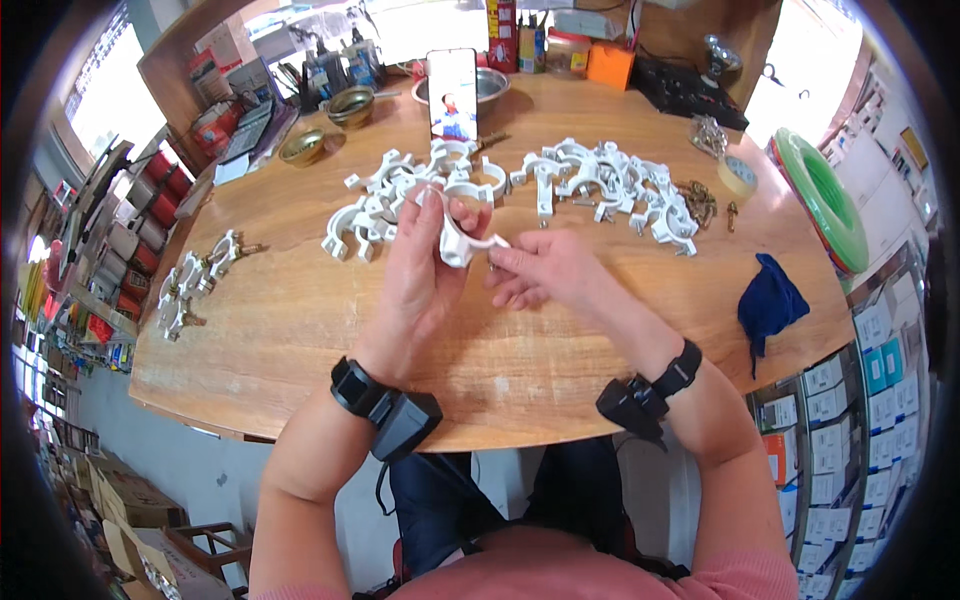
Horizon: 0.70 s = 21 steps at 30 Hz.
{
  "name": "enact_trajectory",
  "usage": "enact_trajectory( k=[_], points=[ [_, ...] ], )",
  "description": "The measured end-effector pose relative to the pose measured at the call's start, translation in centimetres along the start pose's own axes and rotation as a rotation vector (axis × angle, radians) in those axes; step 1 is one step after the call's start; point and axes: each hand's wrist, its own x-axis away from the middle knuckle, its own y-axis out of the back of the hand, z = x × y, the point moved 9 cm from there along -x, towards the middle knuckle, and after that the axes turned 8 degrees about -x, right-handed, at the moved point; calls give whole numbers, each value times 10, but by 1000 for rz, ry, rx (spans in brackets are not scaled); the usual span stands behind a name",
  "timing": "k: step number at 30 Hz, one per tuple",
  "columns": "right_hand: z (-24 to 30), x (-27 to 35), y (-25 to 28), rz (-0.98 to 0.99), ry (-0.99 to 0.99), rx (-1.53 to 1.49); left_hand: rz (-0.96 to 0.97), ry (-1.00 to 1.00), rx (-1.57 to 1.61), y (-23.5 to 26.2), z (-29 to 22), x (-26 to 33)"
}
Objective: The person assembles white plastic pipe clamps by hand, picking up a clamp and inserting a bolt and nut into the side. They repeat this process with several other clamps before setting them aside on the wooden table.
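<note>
My left hand (415,272) is raised over the middle of the table, its fingers wrapped round a white plastic pipe clamp (457,246). The clamp's curved arm points to the right. At the tip of that arm, my right hand (555,268) pinches with thumb and forefinger; any small part between them is too hidden to make out. Just beyond my hands lies a heap of white clamp halves (345,228), and to its right a second heap (600,175) with small screws among the pieces.
Several clamps fitted with brass-coloured bolts (228,252) lie at the left. Brass-coloured fittings (700,203), a tape roll (738,177) and a blue cloth pouch (770,302) are at the right. A phone (453,95) stands upright behind the heaps, near metal bowls (302,147).
</note>
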Motion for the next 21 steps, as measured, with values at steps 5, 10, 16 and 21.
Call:
enact_trajectory(
  k=[5,10,16,21],
  points=[
    [12,-1,15,-85,153,-450,25,55,40,1,-1,5],
    [48,20,50,-89,293,-380,37,163,-102,-1,1,1],
    [49,20,40,-61,233,-185,365,141,-740,-22,7,6],
    [46,19,39,-115,258,-34,477,131,-823,-31,22,16]
  ],
)
